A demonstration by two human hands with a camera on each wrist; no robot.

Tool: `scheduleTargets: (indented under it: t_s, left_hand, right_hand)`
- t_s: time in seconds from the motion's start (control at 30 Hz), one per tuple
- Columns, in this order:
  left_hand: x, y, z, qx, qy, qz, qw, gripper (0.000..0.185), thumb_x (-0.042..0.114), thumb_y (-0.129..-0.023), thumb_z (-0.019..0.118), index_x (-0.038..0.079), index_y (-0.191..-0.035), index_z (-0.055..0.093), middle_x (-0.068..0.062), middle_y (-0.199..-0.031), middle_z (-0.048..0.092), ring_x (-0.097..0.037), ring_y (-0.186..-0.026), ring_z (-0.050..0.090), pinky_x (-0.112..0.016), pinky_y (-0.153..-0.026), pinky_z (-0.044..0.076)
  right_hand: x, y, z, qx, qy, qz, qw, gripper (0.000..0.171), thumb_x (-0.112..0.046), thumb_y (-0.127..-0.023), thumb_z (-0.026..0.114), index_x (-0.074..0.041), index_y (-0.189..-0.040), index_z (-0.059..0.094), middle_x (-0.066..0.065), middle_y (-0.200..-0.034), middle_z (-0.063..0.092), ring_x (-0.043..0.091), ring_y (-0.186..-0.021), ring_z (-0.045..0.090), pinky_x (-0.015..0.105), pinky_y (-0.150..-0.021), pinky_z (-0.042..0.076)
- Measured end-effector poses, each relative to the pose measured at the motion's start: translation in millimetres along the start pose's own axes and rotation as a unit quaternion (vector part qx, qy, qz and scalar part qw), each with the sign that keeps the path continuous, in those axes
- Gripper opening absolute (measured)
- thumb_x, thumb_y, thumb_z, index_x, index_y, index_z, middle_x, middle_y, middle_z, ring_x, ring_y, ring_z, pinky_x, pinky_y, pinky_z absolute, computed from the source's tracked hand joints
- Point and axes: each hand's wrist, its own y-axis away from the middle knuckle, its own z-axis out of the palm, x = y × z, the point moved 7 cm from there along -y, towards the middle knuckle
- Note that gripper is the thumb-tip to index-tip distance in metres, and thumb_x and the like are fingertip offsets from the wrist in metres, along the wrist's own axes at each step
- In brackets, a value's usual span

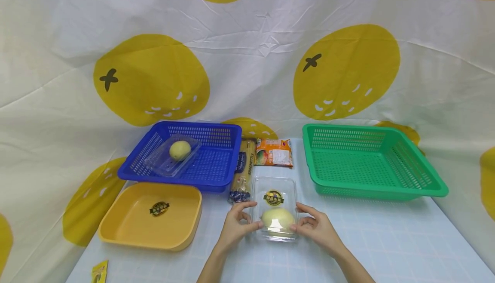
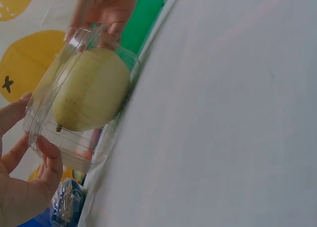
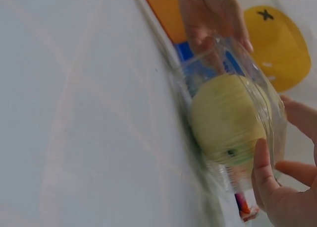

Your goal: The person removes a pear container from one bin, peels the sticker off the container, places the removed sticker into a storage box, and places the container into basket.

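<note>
A clear plastic clamshell box (image 1: 267, 184) stands on the table in front of me, its lid down over a pale yellow-green melon (image 2: 91, 88). On the lid is a dark round sticker (image 1: 273, 197) with fruit and lettering. My left hand (image 1: 236, 226) holds the box's left side, thumb and fingertips at the rim where lid and base meet. Opposite it, my right hand (image 1: 316, 226) pinches the right side at the same rim, thumb toward the front. The melon lies crosswise in the front half of the box.
A blue basket (image 1: 212, 182) at back left holds another melon (image 1: 180, 150) in an open clear box. Before it stands a yellow tub (image 1: 151, 218); a green basket (image 1: 371, 192) is at right. Behind my box lie a noodle pack (image 1: 243, 171), an orange packet (image 1: 274, 152); a yellow sachet (image 1: 99, 271) is front left.
</note>
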Motion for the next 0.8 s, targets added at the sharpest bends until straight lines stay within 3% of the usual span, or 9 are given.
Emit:
scheduleTargets:
  t_s: [0.33, 0.53, 0.67, 0.8]
  left_hand:
    - [0.1, 0.9, 0.1, -0.006, -0.004, 0.04, 0.9992, 0.053, 0.008, -0.07, 0.08, -0.001, -0.118, 0.06, -0.017, -0.12, 0.048, -0.009, -0.071, 0.052, -0.018, -0.058, 0.045]
    - [-0.3, -0.3, 0.3, -0.001, -0.027, 0.047, 0.9985, 0.044, 0.006, -0.074, 0.077, 0.0, -0.114, 0.062, -0.017, -0.118, 0.051, -0.007, -0.07, 0.052, -0.021, -0.064, 0.046]
    - [17.2, 2.1, -1.8, 0.011, -0.056, 0.049, 0.9972, 0.037, 0.002, -0.075, 0.075, -0.003, -0.11, 0.063, -0.02, -0.113, 0.055, -0.011, -0.071, 0.053, -0.022, -0.066, 0.046]
    - [34.1, 0.4, -2.8, 0.023, -0.076, 0.052, 0.9955, 0.035, 0.002, -0.074, 0.076, -0.004, -0.107, 0.064, -0.023, -0.107, 0.057, -0.022, -0.078, 0.052, -0.022, -0.067, 0.046]
  right_hand:
    - [0, 0, -1, -0.021, 0.014, -0.005, 1.0, 0.071, -0.007, -0.081, 0.072, 0.011, -0.138, 0.034, 0.031, -0.124, 0.042, 0.008, -0.073, 0.06, 0.023, -0.062, 0.049]
    - [2, 0, -2, -0.018, 0.022, 0.006, 1.0, 0.068, -0.009, -0.085, 0.068, 0.009, -0.14, 0.032, 0.029, -0.121, 0.044, 0.01, -0.068, 0.062, 0.027, -0.061, 0.052]
    - [2, -2, -3, -0.022, 0.031, 0.002, 0.999, 0.07, -0.009, -0.084, 0.068, 0.009, -0.141, 0.031, 0.029, -0.118, 0.044, 0.01, -0.066, 0.061, 0.026, -0.059, 0.052]
    - [0, -6, -3, -0.019, 0.043, 0.001, 0.999, 0.072, -0.011, -0.084, 0.069, 0.006, -0.142, 0.03, 0.028, -0.117, 0.045, 0.009, -0.066, 0.06, 0.025, -0.059, 0.051]
